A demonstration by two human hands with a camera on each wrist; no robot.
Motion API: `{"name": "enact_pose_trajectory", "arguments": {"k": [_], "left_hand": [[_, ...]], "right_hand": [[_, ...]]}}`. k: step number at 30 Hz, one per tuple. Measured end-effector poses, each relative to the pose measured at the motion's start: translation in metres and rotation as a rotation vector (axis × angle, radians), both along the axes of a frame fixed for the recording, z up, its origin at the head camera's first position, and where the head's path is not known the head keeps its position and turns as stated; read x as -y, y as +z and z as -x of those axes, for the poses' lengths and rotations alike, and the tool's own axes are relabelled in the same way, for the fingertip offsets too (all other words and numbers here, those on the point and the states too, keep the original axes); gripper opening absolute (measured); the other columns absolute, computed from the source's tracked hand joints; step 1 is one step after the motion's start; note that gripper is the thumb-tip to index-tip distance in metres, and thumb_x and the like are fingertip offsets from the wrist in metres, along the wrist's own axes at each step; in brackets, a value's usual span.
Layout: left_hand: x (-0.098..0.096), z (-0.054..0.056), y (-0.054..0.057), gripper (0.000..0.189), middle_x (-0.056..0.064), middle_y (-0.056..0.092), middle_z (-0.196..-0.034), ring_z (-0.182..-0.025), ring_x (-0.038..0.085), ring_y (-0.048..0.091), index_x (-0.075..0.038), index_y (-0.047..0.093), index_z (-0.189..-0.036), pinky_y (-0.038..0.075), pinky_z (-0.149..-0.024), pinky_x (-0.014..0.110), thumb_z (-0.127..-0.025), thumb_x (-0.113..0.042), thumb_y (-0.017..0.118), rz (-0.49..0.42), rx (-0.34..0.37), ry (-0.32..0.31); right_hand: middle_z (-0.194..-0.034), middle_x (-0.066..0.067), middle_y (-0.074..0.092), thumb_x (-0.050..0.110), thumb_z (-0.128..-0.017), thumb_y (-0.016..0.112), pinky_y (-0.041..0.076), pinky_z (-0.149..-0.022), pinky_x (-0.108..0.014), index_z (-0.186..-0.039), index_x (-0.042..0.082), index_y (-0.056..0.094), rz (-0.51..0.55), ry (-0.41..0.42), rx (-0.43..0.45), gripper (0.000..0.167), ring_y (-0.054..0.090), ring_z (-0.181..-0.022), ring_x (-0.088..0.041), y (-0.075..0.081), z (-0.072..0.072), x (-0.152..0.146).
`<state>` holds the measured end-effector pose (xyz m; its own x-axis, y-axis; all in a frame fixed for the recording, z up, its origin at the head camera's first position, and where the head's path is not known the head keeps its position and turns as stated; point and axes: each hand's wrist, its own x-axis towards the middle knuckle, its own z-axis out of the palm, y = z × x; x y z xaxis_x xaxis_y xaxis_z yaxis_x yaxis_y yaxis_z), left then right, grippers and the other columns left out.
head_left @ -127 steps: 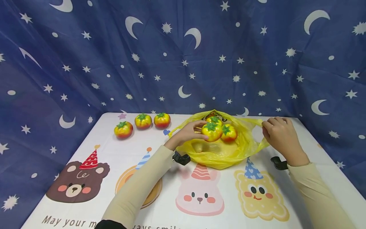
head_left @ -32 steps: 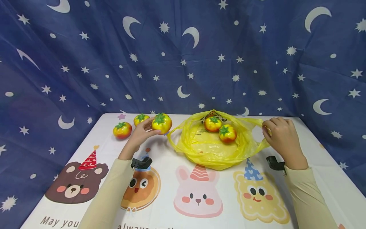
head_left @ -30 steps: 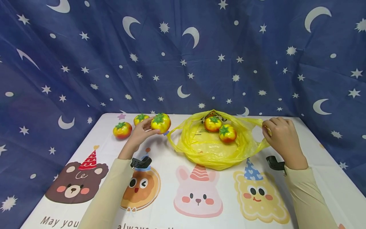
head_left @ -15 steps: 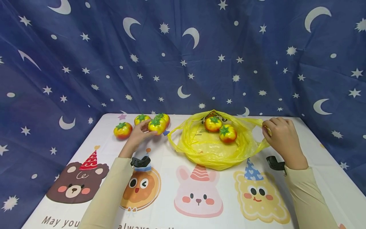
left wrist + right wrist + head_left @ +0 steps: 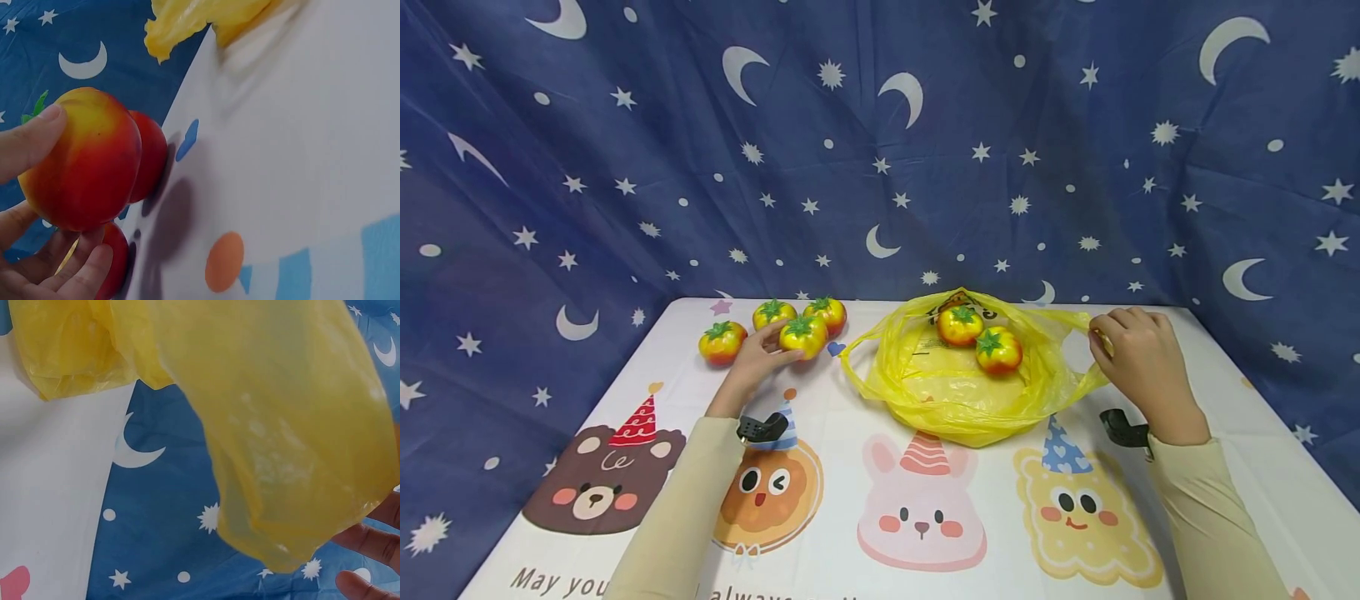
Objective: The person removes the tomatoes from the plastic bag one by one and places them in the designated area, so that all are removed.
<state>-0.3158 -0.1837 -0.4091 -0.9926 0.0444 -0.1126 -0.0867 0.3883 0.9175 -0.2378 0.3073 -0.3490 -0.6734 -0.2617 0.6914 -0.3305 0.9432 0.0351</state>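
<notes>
My left hand point(image 5: 756, 360) grips a yellow-red tomato point(image 5: 803, 336) with a green leafy top, at the left of the table. In the left wrist view, thumb and fingers hold this tomato point(image 5: 84, 159) just off the cloth, its shadow apart from it. Close around it sit three similar tomatoes: one at the left point(image 5: 722, 343), one behind point(image 5: 773, 314) and one behind to the right point(image 5: 826, 317). A yellow plastic bag point(image 5: 955, 421) lies open with two tomatoes inside, one farther back point(image 5: 959, 326) and one nearer point(image 5: 998, 351). My right hand point(image 5: 1138, 354) pinches the bag's right handle point(image 5: 212, 19).
A white tablecloth point(image 5: 820, 533) printed with cartoon animals and food covers the table. Behind it hangs a dark blue curtain point(image 5: 805, 242) with moons and stars. Each wrist wears a black camera mount, left point(image 5: 763, 428) and right point(image 5: 1124, 429).
My left hand has carried a tomato out of the bag to the left, then lowered it towards the three others. The bag went from three tomatoes to two. The right hand stays at the handle.
</notes>
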Motion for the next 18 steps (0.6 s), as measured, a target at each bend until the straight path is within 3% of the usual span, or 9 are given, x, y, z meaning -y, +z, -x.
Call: {"name": "enact_pose_trajectory", "arguments": {"k": [9, 18], "left_hand": [[0.008, -0.001, -0.005, 0.074, 0.02, 0.033, -0.148, -0.133, 0.036, 0.037, -0.01, 0.026, -0.149, 0.036, -0.111, 0.044, -0.086, -0.015, 0.067, -0.003, 0.048, 0.046], [0.012, 0.001, -0.007, 0.074, 0.021, 0.027, -0.151, -0.137, 0.036, 0.033, -0.009, 0.021, -0.15, 0.034, -0.112, 0.043, -0.089, -0.007, 0.062, -0.013, 0.067, 0.043]], "right_hand": [[-0.074, -0.018, 0.066, 0.0, -0.074, 0.071, 0.044, -0.073, -0.05, -0.077, -0.002, 0.065, -0.004, 0.005, 0.004, 0.007, 0.056, -0.076, -0.034, -0.001, 0.001, 0.0], [-0.075, -0.018, 0.066, 0.0, -0.074, 0.071, 0.044, -0.074, -0.051, -0.078, -0.002, 0.065, -0.003, -0.001, 0.011, 0.008, 0.056, -0.076, -0.034, 0.0, 0.001, 0.0]]}}
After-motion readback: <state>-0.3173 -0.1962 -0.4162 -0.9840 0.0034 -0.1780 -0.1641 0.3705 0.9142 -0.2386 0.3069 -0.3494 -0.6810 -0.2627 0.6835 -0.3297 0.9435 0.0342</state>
